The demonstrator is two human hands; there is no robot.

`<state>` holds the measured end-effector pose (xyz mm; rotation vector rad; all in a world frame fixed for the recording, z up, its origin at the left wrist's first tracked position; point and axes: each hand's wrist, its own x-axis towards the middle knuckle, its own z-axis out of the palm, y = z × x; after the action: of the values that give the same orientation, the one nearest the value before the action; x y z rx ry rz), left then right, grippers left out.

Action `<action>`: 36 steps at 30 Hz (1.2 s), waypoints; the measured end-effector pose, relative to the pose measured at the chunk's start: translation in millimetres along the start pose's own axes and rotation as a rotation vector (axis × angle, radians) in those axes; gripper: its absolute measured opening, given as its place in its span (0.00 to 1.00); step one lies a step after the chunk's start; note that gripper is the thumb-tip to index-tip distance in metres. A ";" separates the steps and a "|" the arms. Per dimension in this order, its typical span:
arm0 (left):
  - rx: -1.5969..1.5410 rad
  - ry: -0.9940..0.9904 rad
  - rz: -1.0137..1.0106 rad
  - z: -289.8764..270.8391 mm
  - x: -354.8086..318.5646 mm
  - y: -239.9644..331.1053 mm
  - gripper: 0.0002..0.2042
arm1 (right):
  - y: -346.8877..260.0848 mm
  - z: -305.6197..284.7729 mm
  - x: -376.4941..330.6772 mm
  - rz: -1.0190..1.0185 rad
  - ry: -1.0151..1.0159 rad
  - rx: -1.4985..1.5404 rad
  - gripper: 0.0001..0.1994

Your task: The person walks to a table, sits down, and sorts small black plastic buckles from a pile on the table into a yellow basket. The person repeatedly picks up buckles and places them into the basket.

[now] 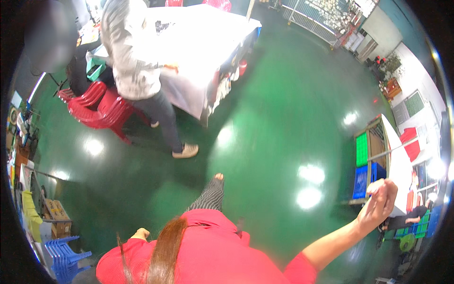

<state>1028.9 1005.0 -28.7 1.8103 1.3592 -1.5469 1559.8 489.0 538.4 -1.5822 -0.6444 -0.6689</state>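
My right hand (380, 201) is raised at the right, its bent fingers drawn together. What it holds, if anything, I cannot make out. Behind it in the picture is a rack with a white top (399, 165), and I see no contact between the two. Only a small part of my left hand (140, 234) shows beside my red sleeve at the lower left. Its fingers are hidden. One bare foot (219, 176) and a striped trouser leg (208, 196) show below me on the green floor (279, 142).
A person in a grey top (130, 52) stands by a large white-covered table (198, 38). Stacked red plastic chairs (101, 111) are beside them. Blue stools (66, 258) and cardboard boxes (59, 215) line the left. Green and blue crates (361, 149) sit in the right-hand rack.
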 end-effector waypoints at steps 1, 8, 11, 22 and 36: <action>0.021 0.018 0.023 -31.4 -4.0 33.6 0.18 | 26.6 1.4 15.5 0.048 0.035 -0.026 0.08; 0.185 0.592 0.986 -335.6 -148.5 506.4 0.14 | 177.6 -55.0 141.3 0.235 0.162 -0.158 0.10; 0.083 0.764 1.207 -452.5 -202.6 690.0 0.15 | 258.1 -90.4 178.3 0.279 0.229 -0.190 0.12; -0.029 0.566 1.058 -441.6 -236.6 971.9 0.13 | 537.4 -102.2 498.5 0.302 0.269 -0.108 0.10; -0.272 0.231 0.345 -724.1 -221.5 1171.3 0.09 | 847.7 77.4 904.9 0.185 0.105 -0.107 0.12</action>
<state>2419.6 963.5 68.4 1.9640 1.2030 -0.9543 2798.8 503.6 627.9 -1.6699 -0.3845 -0.6523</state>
